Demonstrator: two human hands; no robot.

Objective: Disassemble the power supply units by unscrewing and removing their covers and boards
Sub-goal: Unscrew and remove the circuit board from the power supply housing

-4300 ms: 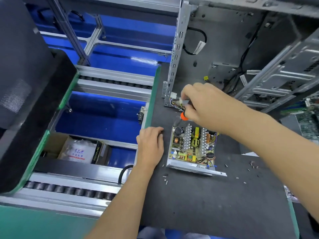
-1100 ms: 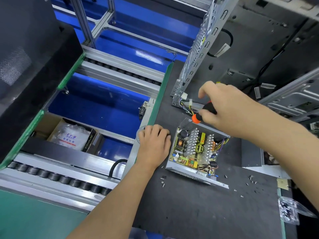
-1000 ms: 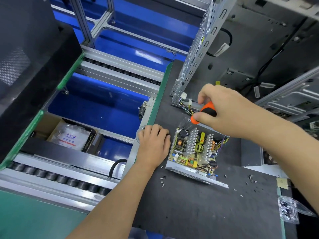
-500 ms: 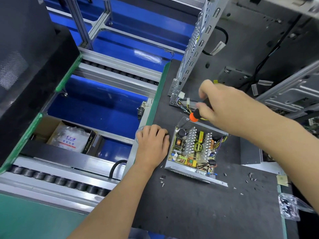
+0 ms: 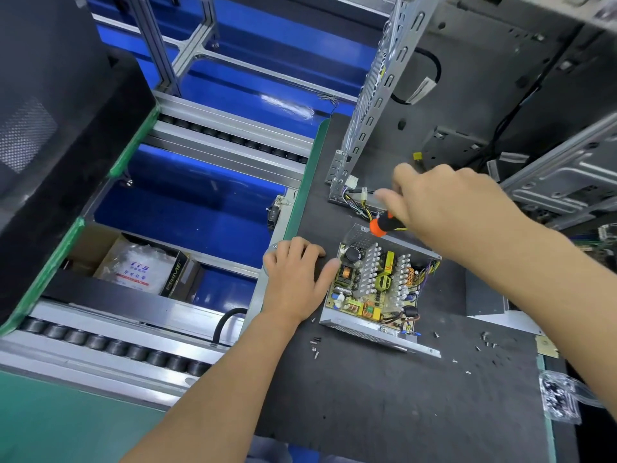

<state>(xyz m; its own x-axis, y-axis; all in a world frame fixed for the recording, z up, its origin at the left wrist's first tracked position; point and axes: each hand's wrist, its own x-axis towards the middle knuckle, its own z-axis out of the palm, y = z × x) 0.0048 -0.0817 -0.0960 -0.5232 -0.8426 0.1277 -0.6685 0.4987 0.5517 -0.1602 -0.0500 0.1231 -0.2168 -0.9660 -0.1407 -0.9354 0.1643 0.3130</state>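
Both hands work at centre frame. Left hand (image 5: pixel 295 279) lies on the dark mat (image 5: pixel 384 402), fingers loosely curled and gripping nothing, thumb touching the left side of the power supply unit (image 5: pixel 377 289). Right hand (image 5: pixel 447 208) grips the screwdriver (image 5: pixel 384 225) above the unit's upper edge, orange collar visible; its tip is hidden. The unit sits cover-off between both hands, circuit board (image 5: pixel 374 282) exposed. Loose screws (image 5: pixel 314 345) lie just below the left wrist.
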